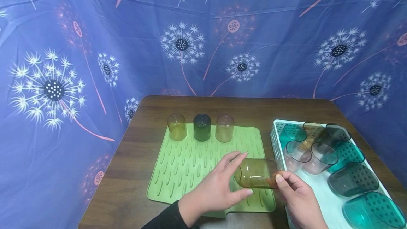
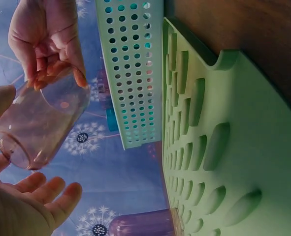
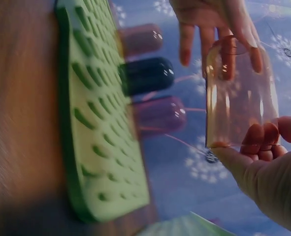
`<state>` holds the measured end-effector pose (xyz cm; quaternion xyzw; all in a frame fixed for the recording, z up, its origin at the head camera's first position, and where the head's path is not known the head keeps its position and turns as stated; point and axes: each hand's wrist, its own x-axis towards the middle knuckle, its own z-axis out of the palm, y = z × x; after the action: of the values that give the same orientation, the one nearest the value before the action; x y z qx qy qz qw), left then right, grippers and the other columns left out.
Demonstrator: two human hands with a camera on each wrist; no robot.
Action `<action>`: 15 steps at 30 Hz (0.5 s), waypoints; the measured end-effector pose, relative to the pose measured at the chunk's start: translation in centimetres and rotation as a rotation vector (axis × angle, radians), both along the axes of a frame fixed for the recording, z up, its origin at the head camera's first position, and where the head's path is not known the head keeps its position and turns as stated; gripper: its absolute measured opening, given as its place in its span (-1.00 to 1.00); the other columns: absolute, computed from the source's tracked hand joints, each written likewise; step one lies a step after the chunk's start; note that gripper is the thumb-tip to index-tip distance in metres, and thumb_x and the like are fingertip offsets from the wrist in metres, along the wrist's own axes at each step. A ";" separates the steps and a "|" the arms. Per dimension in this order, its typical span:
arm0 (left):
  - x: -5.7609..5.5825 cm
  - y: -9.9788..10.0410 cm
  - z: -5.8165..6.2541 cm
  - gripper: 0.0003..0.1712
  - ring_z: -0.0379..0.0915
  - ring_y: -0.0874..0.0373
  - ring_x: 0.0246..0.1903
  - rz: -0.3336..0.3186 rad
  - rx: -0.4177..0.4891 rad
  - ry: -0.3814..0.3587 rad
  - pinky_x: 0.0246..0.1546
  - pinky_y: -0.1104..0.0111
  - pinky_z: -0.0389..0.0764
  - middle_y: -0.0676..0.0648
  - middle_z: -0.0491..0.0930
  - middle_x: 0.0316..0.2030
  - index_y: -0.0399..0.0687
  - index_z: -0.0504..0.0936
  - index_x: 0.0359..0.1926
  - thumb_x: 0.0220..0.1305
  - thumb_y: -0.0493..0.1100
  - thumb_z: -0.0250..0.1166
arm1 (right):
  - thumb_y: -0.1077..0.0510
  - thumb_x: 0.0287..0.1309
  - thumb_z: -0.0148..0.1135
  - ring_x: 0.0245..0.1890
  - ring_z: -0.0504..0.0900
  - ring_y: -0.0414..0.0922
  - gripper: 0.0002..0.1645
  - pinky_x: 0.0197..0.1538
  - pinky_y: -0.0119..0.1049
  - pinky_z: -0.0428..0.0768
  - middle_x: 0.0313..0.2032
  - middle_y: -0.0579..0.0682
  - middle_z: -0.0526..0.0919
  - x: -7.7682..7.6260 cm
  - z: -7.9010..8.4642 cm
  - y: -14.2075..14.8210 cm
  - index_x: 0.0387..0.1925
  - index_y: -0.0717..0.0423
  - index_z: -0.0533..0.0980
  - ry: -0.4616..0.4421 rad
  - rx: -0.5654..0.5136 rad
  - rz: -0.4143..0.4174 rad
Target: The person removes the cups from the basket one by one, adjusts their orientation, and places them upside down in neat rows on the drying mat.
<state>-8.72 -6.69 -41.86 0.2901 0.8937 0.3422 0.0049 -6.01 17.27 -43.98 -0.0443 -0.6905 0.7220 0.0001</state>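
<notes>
A clear amber drinking glass (image 1: 257, 173) lies sideways in the air above the front right of the green drying mat (image 1: 181, 172). My right hand (image 1: 299, 195) pinches it at the rim, thumb on the near side and fingers reaching inside. Around the base end is my left hand (image 1: 219, 186), its fingers and thumb spread apart; in the left wrist view these fingers (image 2: 51, 194) look loosely extended beside the base. Along the mat's far edge stand three upside-down glasses: a yellow glass (image 1: 177, 127), a dark grey glass (image 1: 201, 127) and a pinkish glass (image 1: 224, 128).
To the right, a white perforated basket (image 1: 318, 193) holds several upright glasses, among them a teal glass (image 1: 372, 209), a grey glass (image 1: 353, 179) and a pale pink glass (image 1: 297, 156). Mat and basket rest on a brown wooden table (image 1: 130, 162). Behind hangs a blue dandelion-print cloth (image 1: 203, 45).
</notes>
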 end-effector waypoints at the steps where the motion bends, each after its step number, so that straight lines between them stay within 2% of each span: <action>1: 0.0 0.1 0.0 0.06 0.48 0.05 0.26 -0.004 0.004 0.012 0.18 0.13 0.64 0.02 0.13 0.52 0.44 -0.16 0.61 0.30 0.33 0.28 | 0.23 0.52 0.00 -0.24 0.71 -0.28 -0.76 -0.20 -0.42 0.70 -0.28 -0.17 0.70 0.0 -0.3 0.0 -0.20 0.13 0.61 -0.003 -0.072 0.040; 5: -0.2 0.3 -0.1 0.08 0.54 0.09 0.17 -0.015 0.010 0.021 0.13 0.20 0.66 0.00 0.20 0.46 0.43 -0.12 0.60 0.26 0.31 0.33 | 0.23 0.59 -0.19 -0.10 0.69 -0.25 -0.64 -0.02 -0.37 0.72 -0.16 -0.12 0.66 -0.2 -1.5 0.1 -0.11 0.13 0.58 0.007 -0.358 0.271; 7: -0.3 0.4 -0.1 0.06 0.55 0.10 0.13 -0.021 0.015 0.011 0.10 0.24 0.66 -0.02 0.22 0.43 0.42 -0.08 0.60 0.26 0.31 0.34 | 0.21 0.60 -0.23 -0.05 0.68 -0.24 -0.63 0.03 -0.36 0.71 -0.12 -0.11 0.66 -0.2 -1.8 0.1 -0.05 0.13 0.56 -0.032 -0.421 0.349; 8: -0.4 0.5 -0.1 0.04 0.55 0.10 0.12 -0.025 0.021 0.007 0.09 0.26 0.66 -0.03 0.24 0.42 0.40 -0.04 0.59 0.25 0.30 0.34 | 0.20 0.61 -0.22 -0.05 0.68 -0.25 -0.64 0.03 -0.37 0.71 -0.12 -0.11 0.66 -0.3 -1.9 0.1 -0.04 0.12 0.55 -0.060 -0.424 0.355; 10: -0.5 0.6 -0.1 0.02 0.55 0.13 0.11 -0.034 0.044 -0.005 0.08 0.31 0.65 -0.03 0.27 0.39 0.33 0.04 0.58 0.24 0.28 0.37 | 0.16 0.60 -0.17 -0.09 0.69 -0.25 -0.67 -0.01 -0.38 0.72 -0.15 -0.12 0.68 -0.3 -1.9 -0.1 -0.06 0.08 0.56 -0.126 -0.370 0.308; 13: -1.0 0.6 0.0 -0.02 0.52 0.19 0.12 -0.039 0.082 -0.018 0.11 0.37 0.63 -0.01 0.31 0.36 0.21 0.17 0.51 0.18 0.23 0.44 | 0.12 0.57 -0.07 -0.16 0.71 -0.24 -0.72 -0.07 -0.38 0.74 -0.21 -0.10 0.69 -0.3 -1.7 -0.6 -0.11 0.07 0.59 -0.196 -0.249 0.159; 15: -1.5 0.6 0.2 -0.05 0.50 0.22 0.14 -0.035 0.098 -0.024 0.13 0.38 0.62 0.00 0.33 0.35 0.15 0.23 0.46 0.15 0.21 0.48 | 0.10 0.56 -0.05 -0.16 0.71 -0.22 -0.72 -0.06 -0.36 0.74 -0.22 -0.09 0.69 -0.2 -1.5 -0.8 -0.12 0.07 0.59 -0.212 -0.203 0.079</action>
<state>-10.22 -6.07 -41.62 0.3014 0.8705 0.3890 0.0075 -6.26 16.47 -45.48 -0.0928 -0.6115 0.7787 -0.1055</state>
